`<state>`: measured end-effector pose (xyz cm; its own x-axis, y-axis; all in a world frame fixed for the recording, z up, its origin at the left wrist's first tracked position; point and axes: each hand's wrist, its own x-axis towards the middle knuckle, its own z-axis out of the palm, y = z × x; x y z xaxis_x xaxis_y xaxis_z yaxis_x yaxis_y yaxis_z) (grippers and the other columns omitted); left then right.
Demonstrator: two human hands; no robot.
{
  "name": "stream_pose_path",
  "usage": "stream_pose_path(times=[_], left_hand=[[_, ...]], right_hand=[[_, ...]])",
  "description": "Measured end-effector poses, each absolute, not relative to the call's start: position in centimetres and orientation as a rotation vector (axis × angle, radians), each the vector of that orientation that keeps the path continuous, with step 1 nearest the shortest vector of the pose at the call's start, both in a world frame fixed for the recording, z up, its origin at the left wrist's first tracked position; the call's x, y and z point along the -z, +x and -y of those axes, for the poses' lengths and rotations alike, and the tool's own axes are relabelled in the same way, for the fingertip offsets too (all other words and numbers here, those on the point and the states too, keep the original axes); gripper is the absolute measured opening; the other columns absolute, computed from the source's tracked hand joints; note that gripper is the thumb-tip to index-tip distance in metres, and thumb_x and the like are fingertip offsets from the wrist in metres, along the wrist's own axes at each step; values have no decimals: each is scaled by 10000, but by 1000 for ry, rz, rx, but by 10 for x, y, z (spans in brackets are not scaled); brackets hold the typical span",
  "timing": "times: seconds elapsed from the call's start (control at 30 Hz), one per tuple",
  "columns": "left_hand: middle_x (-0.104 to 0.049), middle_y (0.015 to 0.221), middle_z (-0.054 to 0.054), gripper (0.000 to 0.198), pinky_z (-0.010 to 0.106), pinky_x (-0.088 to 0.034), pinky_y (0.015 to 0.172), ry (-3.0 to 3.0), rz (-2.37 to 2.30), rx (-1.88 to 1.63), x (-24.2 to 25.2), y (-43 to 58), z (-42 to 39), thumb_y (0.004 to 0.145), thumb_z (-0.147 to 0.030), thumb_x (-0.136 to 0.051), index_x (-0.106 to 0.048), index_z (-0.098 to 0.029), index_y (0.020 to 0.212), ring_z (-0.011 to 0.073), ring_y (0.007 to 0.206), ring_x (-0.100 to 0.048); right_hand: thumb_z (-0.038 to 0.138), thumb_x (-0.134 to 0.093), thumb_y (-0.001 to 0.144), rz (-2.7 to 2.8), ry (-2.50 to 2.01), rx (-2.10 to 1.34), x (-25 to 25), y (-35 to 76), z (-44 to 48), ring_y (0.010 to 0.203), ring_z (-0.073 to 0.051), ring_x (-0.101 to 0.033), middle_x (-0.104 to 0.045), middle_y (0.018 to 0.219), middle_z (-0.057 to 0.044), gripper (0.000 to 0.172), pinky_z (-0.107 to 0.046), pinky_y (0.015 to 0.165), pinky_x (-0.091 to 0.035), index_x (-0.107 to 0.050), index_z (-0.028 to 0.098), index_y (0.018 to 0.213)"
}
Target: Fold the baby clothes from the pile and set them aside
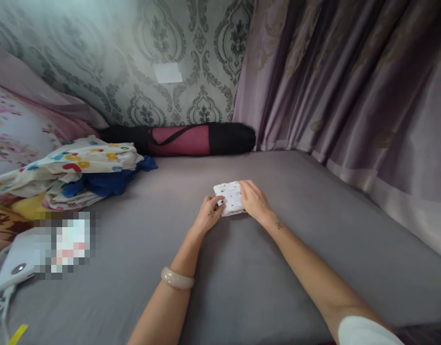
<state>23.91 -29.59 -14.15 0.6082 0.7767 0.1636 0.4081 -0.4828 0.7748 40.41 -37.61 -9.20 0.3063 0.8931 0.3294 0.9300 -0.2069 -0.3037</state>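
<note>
A small white folded cloth (pixel 230 196) with tiny scattered prints lies on the grey bed sheet, near the middle of the head view. My left hand (pixel 210 212) grips its near left edge between thumb and fingers. On the right side, my right hand (pixel 254 200) has its fingers curled over the cloth's edge; the fingertips are partly hidden. Both hands touch the cloth from opposite sides. A pale bangle (pixel 177 279) circles my left forearm.
Heaped clothes (pixel 87 165) lie at the left, beside a floral pillow (pixel 15 127). Nearer stand a white device (pixel 24 254) with a cable and a blurred-out item. A black and maroon long bag (pixel 184 139) lines the wall. Purple curtains (pixel 313 86) hang along the right.
</note>
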Motion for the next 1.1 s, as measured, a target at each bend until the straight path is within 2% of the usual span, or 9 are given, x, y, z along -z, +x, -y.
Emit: stream_pose_path(times=[0.07,0.17,0.27,0.47,0.63,0.77,0.9,0.97,1.1], left_hand=[[-584,970,76,337,282,-477,816,2097,-951,-687,143,239,294,835,-246,-560,-655,-165,1148,134,750,-576],[-631,979,80,343,285,-488,795,1964,-1033,-771,146,236,286,842,-176,-494,-636,-159,1154,137,750,-600],[-659,984,95,346,288,-504,764,1811,-1118,-823,151,230,277,859,-161,-438,-618,-144,1154,146,749,-631],[-678,998,121,313,306,-520,765,1676,-1249,-837,162,224,262,878,-220,-447,-600,-122,1133,174,833,-660],[-680,999,115,300,295,-525,756,1654,-1254,-824,167,223,259,874,-230,-462,-601,-136,1124,171,843,-662],[-682,987,113,298,295,-528,742,1643,-1247,-836,165,222,260,872,-230,-465,-600,-133,1120,170,821,-662],[-683,1017,124,296,290,-528,742,1615,-1262,-855,160,220,262,869,-221,-465,-604,-131,1115,172,837,-664],[-685,1026,126,302,287,-527,741,1600,-1273,-864,158,220,262,862,-218,-472,-607,-129,1118,174,840,-668],[-689,1004,116,298,289,-527,735,1583,-1270,-869,157,219,261,853,-233,-494,-614,-136,1109,173,818,-670]], right_hand=[[270,-266,986,1813,-1994,187,93,394,361,1357,-196,-341,-441,1445,-111,463,-363,1126,-225,-455,122,1382],[355,-261,996,1964,-1973,190,102,383,344,1434,-221,-149,-274,1542,-81,522,-442,1160,-85,-346,138,1462],[427,-237,999,2021,-2066,59,118,377,338,1427,-265,-171,-290,1536,-81,538,-506,1140,-94,-344,189,1470],[481,-183,999,2032,-2138,-59,132,378,338,1409,-300,-218,-337,1516,-74,554,-555,1116,-114,-328,243,1478],[479,-193,998,2033,-2155,-69,135,378,336,1410,-308,-210,-339,1514,-74,552,-572,1114,-99,-323,242,1480],[488,-168,995,2023,-2122,-207,118,383,334,1422,-296,-186,-309,1528,-74,571,-569,1115,-129,-307,234,1487],[438,-117,1005,1861,-2041,24,85,390,334,1448,-257,-68,-170,1575,-44,551,-588,1122,-78,-224,248,1511],[419,-143,1008,1858,-2010,162,78,390,336,1450,-251,-38,-155,1579,-33,531,-593,1122,-40,-237,261,1507],[442,-209,1004,2048,-2057,49,99,383,343,1439,-282,-115,-232,1560,-47,516,-600,1113,-89,-314,275,1481]])
